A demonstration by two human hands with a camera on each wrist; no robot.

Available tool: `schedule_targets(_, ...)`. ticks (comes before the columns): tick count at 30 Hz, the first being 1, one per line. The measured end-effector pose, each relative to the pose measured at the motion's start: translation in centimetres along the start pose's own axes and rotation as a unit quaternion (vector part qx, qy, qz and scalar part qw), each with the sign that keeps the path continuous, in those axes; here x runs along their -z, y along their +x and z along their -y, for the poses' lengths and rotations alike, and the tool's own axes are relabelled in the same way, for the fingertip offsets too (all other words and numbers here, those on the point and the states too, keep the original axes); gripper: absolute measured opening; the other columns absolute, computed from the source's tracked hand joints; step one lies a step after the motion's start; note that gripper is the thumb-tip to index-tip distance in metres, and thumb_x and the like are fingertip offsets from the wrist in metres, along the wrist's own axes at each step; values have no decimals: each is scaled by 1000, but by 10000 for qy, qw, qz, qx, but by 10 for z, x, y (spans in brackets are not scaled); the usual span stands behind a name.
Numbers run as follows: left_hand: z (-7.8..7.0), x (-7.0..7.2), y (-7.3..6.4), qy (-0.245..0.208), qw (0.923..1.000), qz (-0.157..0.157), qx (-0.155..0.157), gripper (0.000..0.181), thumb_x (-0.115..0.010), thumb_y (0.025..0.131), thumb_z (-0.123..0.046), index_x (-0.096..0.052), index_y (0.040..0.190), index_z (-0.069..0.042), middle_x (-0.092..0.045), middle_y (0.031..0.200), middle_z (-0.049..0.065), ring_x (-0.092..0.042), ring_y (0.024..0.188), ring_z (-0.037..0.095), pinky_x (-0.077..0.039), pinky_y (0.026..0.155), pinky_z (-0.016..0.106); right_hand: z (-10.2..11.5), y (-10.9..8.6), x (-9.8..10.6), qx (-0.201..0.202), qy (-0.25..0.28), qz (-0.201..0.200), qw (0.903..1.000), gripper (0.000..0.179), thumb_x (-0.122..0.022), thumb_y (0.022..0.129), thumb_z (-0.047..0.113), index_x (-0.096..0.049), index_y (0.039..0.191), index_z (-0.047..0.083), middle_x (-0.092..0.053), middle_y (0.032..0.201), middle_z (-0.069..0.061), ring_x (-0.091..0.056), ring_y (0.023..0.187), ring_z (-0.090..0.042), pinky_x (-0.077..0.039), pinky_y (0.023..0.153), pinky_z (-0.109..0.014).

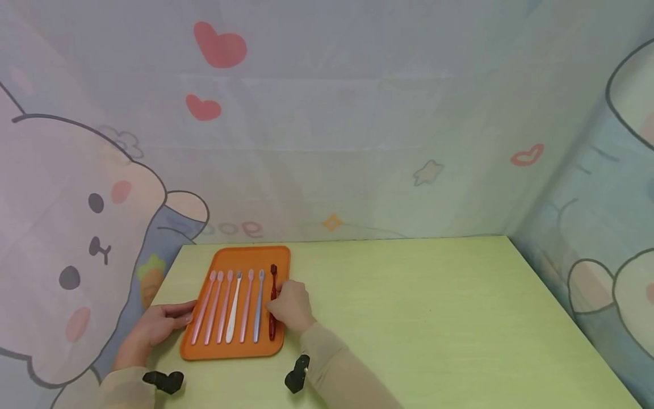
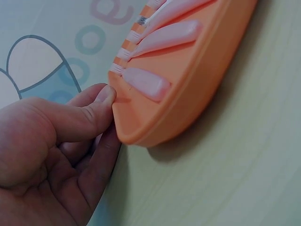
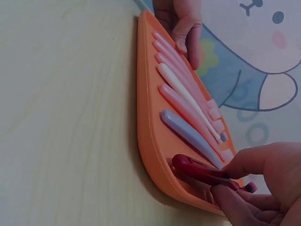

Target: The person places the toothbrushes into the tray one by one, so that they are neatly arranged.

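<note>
An orange tray [image 1: 250, 255] lies at the left of the table, holding several toothbrushes side by side: pink ones, a white toothbrush [image 1: 233, 312] and a blue toothbrush [image 1: 259, 309]. My right hand [image 1: 292, 307] pinches a dark red toothbrush [image 3: 195, 170] between thumb and fingers at the tray's right side; in the right wrist view its handle end sits slightly above the tray floor. On the opposite side, my left hand [image 1: 158, 326] grips the tray's left rim, thumb [image 2: 106, 96] on top and other fingers at the outside. A pink toothbrush [image 2: 146, 84] is the one nearest it.
The pale yellow-green table [image 1: 434, 318] stretches to the right of the tray. A printed cloth [image 1: 327, 113] with hearts and cartoon animals hangs along the back and both sides. Black devices [image 1: 166, 382] are strapped near both wrists.
</note>
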State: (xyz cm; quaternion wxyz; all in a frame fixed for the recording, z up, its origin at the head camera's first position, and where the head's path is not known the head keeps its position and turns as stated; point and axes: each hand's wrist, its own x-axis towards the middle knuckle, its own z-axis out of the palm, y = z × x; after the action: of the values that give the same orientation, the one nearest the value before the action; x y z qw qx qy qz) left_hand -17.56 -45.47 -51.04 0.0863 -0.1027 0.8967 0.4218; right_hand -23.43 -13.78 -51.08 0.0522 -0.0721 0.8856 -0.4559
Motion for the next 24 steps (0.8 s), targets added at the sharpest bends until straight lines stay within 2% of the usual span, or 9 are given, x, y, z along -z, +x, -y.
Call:
schedule_targets(4, -1, 1, 0, -25, 10000, 7, -20, 52, -72, 105, -21, -57, 149, 4, -55, 151, 30, -41, 145, 54, -36, 117, 67, 4, -3, 0, 48, -271, -77, 9996, 21, -86, 82, 9, -65, 77, 8, -58, 67, 0, -56, 56, -14, -47, 47, -25)
schedule_targets(8, 0, 0, -1, -10, 10000, -15, -44, 52, -72, 105, -21, -58, 148, 5, -57, 149, 30, -43, 144, 54, -36, 116, 66, 3, -5, -1, 244, -515, -31, 9984, 37, -83, 84, 8, -57, 58, 12, -48, 51, 4, -50, 45, -12, -40, 40, -25)
schedule_targets(10, 0, 0, -1, -6, 10000, -24, -51, 52, -72, 105, -20, -57, 148, 5, -57, 149, 30, -43, 144, 53, -37, 116, 66, 3, -6, -1, 332, -600, -31, 9976, 42, -82, 84, 8, -53, 54, 13, -44, 47, 5, -47, 42, -11, -37, 39, -24)
schedule_targets(16, 2, 0, -1, -51, 10000, -66, 18, 52, -72, 104, -22, -58, 148, 4, -58, 149, 29, -44, 144, 53, -37, 116, 65, 3, -6, 1, 566, -699, -162, 9958, 42, -83, 83, 6, -53, 54, 12, -42, 50, 6, -43, 44, -10, -34, 40, -23)
schedule_targets(19, 3, 0, -1, -40, 10000, -77, 33, 53, -73, 104, -23, -59, 147, 4, -58, 148, 29, -43, 143, 54, -37, 116, 66, 1, -6, 3, 579, -556, -181, 9966, 33, -85, 84, 7, -61, 60, 11, -50, 56, 6, -47, 49, -10, -38, 43, -23)
schedule_targets(24, 2, -1, 0, -94, 9999, -109, -26, 51, -74, 103, -21, -61, 145, 5, -60, 147, 29, -45, 142, 53, -38, 115, 65, -5, -5, 7, 526, -185, -144, 9983, 14, -90, 84, 10, -77, 80, 7, -63, 67, 6, -56, 59, -9, -49, 51, -23)
